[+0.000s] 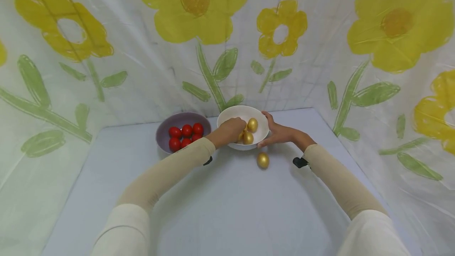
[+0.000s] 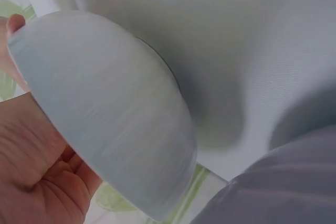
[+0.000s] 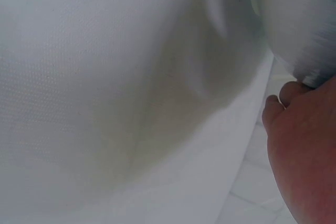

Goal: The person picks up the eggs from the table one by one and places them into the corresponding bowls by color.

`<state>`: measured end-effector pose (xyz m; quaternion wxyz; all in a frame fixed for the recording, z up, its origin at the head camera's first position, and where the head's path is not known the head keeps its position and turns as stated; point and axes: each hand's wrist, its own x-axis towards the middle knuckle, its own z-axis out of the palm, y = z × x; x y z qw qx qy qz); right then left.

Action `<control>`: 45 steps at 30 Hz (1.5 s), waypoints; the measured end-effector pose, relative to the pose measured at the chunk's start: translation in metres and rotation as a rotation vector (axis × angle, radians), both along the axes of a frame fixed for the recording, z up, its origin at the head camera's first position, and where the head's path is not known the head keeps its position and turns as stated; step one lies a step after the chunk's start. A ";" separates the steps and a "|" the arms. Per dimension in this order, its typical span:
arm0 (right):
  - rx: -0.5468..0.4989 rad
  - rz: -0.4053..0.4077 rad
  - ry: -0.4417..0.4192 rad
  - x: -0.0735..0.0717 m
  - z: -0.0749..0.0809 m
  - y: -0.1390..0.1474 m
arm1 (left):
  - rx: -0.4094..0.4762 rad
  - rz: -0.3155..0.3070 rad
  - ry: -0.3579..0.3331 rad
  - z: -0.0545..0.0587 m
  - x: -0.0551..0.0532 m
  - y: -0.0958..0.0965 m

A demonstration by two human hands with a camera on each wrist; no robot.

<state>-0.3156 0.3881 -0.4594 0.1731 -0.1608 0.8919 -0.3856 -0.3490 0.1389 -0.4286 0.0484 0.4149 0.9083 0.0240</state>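
Note:
A white bowl (image 1: 242,145) tips toward me at the back of the table, with several golden eggs (image 1: 248,138) inside. Reaching over its left side, my left hand (image 1: 231,130) curls its fingers around a golden egg that is mostly hidden by the hand. The left wrist view shows this hand (image 2: 47,166) bent over the rim, its fingertips out of sight behind the bowl wall (image 2: 115,103). My right hand (image 1: 279,133) grips the bowl's right side, thumb at the front and fingers farther back. One golden egg (image 1: 263,160) lies on the table just before the bowl.
To the left stands a purple-grey bowl (image 1: 164,129) holding several red eggs (image 1: 187,130), partly covered by my left forearm. Behind the pale table (image 1: 227,212) hangs a curtain (image 1: 149,82) with yellow flowers, close to the bowls.

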 end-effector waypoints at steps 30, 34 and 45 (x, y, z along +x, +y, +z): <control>0.045 -0.013 -0.007 -0.001 -0.002 0.001 | 0.513 -0.127 -0.146 0.034 -0.007 -0.025; 0.069 -0.020 -0.013 -0.002 -0.003 0.006 | 0.763 -0.154 -0.168 0.042 0.008 -0.022; 0.072 0.017 0.008 0.001 -0.002 0.010 | 1.114 -0.214 -0.434 0.046 0.070 -0.003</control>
